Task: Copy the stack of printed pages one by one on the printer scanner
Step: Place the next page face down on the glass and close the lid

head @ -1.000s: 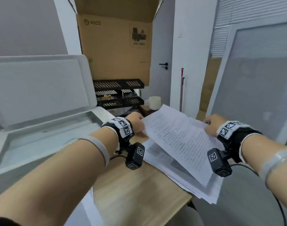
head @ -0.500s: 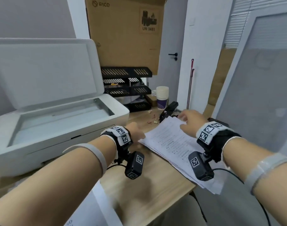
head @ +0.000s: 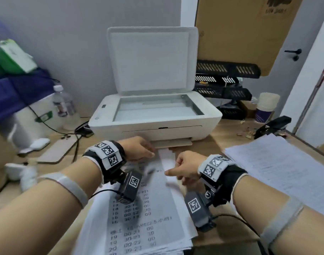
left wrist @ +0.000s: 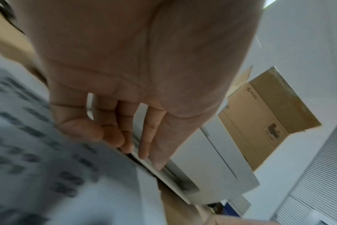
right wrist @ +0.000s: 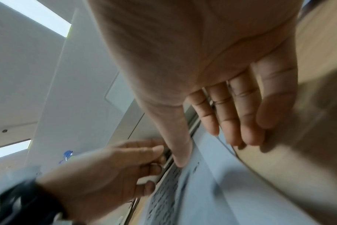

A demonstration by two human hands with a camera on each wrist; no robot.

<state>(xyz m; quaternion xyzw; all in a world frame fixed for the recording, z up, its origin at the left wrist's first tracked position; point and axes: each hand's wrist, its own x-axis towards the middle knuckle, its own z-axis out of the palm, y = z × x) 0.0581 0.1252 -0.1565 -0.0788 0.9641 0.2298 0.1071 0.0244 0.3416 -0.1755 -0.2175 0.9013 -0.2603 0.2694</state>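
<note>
Both hands are reaching to a printed sheet (head: 139, 208) lying on copies before the printer (head: 155, 115): left hand (head: 137, 149) with relaxed fingers by its output slot, right hand (head: 185, 167) loosely spread, thumb touching paper. The scanner glass is sitting bare, lid raised. The remaining stack (head: 279, 168) is waiting at right, so copying seems midway.

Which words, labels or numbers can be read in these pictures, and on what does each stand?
"00" and "30": repeated in columns on the printed page; its other print is blurred.
Cardboard box: label too blurred to read.
Stack of pages: print too small.
Water bottle: label blurred.
</note>
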